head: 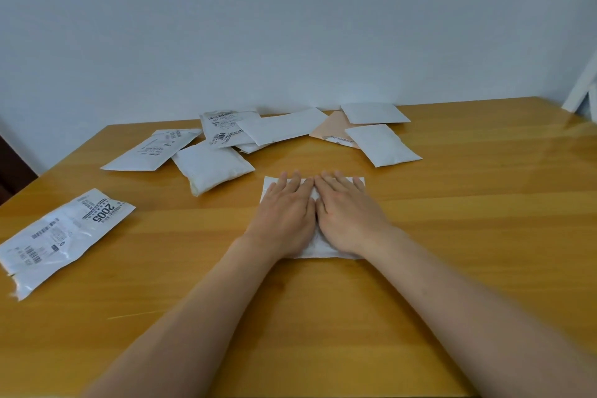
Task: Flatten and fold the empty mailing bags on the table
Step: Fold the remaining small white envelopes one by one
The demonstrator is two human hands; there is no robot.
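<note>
A white mailing bag (323,250) lies flat in the middle of the wooden table (452,236). My left hand (284,213) and my right hand (347,212) press down on it side by side, palms flat, fingers straight and pointing away from me. They cover most of the bag. Several other white mailing bags lie further back: a puffy one (211,166), a labelled one (151,150), a labelled one marked 3004 (223,128), a long one (281,126) and two at the back right (382,144) (373,112). A crinkled labelled bag marked 2005 (61,239) sits at the left edge.
A tan envelope (334,128) lies among the bags at the back right. A pale wall (290,26) runs behind the table's far edge. A white object (581,87) leans at the far right corner. Bare wood shows on the table's near and right parts.
</note>
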